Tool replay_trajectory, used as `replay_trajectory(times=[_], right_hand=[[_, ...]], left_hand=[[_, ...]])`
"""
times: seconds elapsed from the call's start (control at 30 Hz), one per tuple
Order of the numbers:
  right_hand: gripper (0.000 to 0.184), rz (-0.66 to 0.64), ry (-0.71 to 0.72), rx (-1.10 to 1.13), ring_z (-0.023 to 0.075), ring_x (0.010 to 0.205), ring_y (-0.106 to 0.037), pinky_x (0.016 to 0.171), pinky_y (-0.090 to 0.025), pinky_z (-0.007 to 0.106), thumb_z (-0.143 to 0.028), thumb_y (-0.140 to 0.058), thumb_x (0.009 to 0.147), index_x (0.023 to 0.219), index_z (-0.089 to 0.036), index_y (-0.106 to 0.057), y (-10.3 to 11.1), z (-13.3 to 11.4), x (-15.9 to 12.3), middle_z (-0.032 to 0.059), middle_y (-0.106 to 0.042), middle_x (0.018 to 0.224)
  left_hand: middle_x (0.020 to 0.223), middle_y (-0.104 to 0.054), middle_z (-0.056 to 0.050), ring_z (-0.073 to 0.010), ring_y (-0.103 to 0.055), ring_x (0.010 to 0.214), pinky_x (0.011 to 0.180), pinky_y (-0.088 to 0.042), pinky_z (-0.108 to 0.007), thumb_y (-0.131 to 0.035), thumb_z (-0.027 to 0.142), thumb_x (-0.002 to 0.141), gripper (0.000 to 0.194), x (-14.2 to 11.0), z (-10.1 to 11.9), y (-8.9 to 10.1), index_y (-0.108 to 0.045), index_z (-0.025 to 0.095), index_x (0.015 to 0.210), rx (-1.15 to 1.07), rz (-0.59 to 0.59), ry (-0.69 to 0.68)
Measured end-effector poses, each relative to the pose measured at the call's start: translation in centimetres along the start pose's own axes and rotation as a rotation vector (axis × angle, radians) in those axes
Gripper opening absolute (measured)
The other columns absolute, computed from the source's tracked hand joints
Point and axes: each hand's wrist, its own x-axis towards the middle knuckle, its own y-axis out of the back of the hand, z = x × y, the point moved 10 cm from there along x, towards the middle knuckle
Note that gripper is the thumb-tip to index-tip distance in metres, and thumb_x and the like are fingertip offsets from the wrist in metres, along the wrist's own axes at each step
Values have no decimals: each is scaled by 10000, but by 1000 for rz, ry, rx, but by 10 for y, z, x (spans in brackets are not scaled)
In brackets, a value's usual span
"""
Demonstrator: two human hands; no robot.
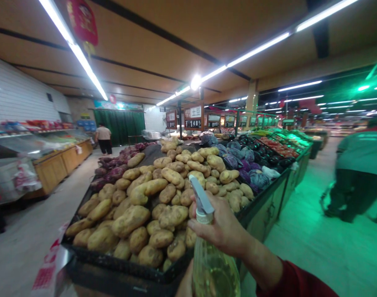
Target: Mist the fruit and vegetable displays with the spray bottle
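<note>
My right hand (pixel 221 227) is closed round the neck of a clear spray bottle (pixel 215 270), just under its white collar. Yellowish liquid shows inside, and the pale grey spray head (pixel 201 194) tilts up over the produce. Low in the view, a small part of my left hand (pixel 186 282) lies against the bottle's left side; its other fingers are cut off or hidden. Right behind the bottle rises a heap of potatoes (pixel 131 220) in a black-edged display bin (pixel 129 274).
Purple-red root vegetables (pixel 112 169) and purple cabbages (pixel 234 154) flank the potatoes. A price sign (pixel 194 117) stands behind. One person (pixel 103 138) is far left; another person (pixel 358 165) is in the right aisle. Plastic bags (pixel 48 264) hang at the bin's left corner.
</note>
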Motion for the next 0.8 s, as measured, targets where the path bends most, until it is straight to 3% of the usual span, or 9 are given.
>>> replay_trajectory(times=[0.1,0.17,0.23,0.33,0.43,0.53,0.63,0.73,0.8], right_hand=[[152,39,-5,-4,199,720,-581,741,-478,336,-201,-679,718,781,-218,-541,10,3,-5,-29,-580,706],[154,67,-19,-9,206,758,-601,725,-482,320,-204,-696,722,825,-209,-581,18,5,-8,-17,-615,747],[184,98,-43,-12,208,779,-620,720,-491,306,-210,-732,722,867,-204,-620,28,8,-11,-13,-650,767],[223,156,-89,-6,215,795,-642,731,-504,304,-223,-771,712,902,-203,-656,45,14,-16,-13,-682,767],[233,199,-115,-8,224,806,-654,733,-510,309,-240,-778,713,916,-201,-670,60,18,-22,-6,-699,780],[223,230,-134,-14,232,820,-658,729,-509,313,-252,-775,708,898,-201,-668,74,21,-30,1,-705,794],[185,258,-158,-16,244,832,-650,719,-494,323,-269,-747,709,849,-199,-648,88,25,-39,17,-699,816],[170,275,-175,-13,251,839,-631,705,-472,329,-300,-715,719,817,-194,-626,102,28,-50,36,-680,836],[186,270,-177,25,241,832,-611,700,-461,325,-326,-712,721,812,-194,-618,110,30,-57,37,-659,847]], left_hand=[[1237,-732,-135,-402,-599,1282,1179,-352,-543,-833,660,565,797,17,-16,-12,-694,166,1174,-77,-1,40],[1205,-738,-151,-450,-578,1288,1175,-343,-581,-845,752,376,978,25,-27,-16,-703,166,1145,-85,42,81],[1142,-750,-165,-471,-605,1239,1131,-375,-627,-775,811,454,926,26,-31,-24,-711,176,1124,-13,13,98],[1326,-687,-121,-416,-554,1328,1178,-359,-535,-877,621,510,878,17,-19,-33,-656,229,1264,17,-60,5],[1354,-669,-129,-423,-528,1352,1194,-324,-548,-911,567,478,922,9,-11,-40,-641,212,1286,50,-108,-37],[1351,-664,-135,-438,-510,1359,1174,-347,-567,-929,574,413,1025,12,-20,-52,-615,204,1315,61,-153,22],[1283,-699,-116,-437,-551,1309,1167,-357,-564,-915,621,391,961,21,-37,-65,-661,223,1228,46,-144,106],[1207,-734,-116,-363,-605,1267,1176,-352,-554,-732,781,586,826,24,-45,-91,-688,199,1171,33,-203,153],[1211,-736,-122,-307,-638,1234,1161,-372,-563,-595,772,752,772,20,-45,-111,-653,177,1241,32,-273,184]])
